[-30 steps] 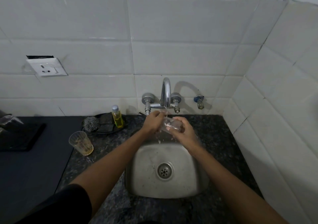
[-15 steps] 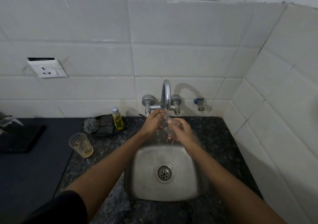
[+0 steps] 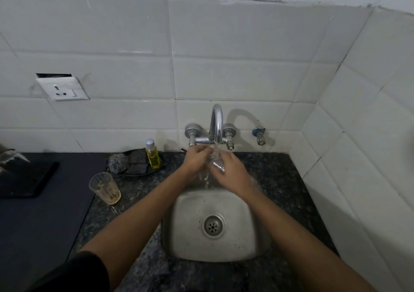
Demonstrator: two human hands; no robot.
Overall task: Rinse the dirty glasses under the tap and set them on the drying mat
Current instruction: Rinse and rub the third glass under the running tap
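At a small kitchen sink (image 3: 253, 235), I am watching both hands working a clear glass (image 3: 216, 160) directly under the running tap (image 3: 216, 121). The left hand (image 3: 197, 159) is curling around the glass from the far-left side, while the right hand (image 3: 233, 173) is cupping it from the near side, fingers wrapped over it. Compared with a second ago, the glass is tipping more steeply under the stream and the right hand is sliding over its top, so water is now spilling down into the basin. I am reading this as the rinse nearing its end. A second dirty glass (image 3: 105, 187), holding amber dregs, is waiting upright on the counter (image 3: 139, 202), beside the dark mat (image 3: 44, 224).
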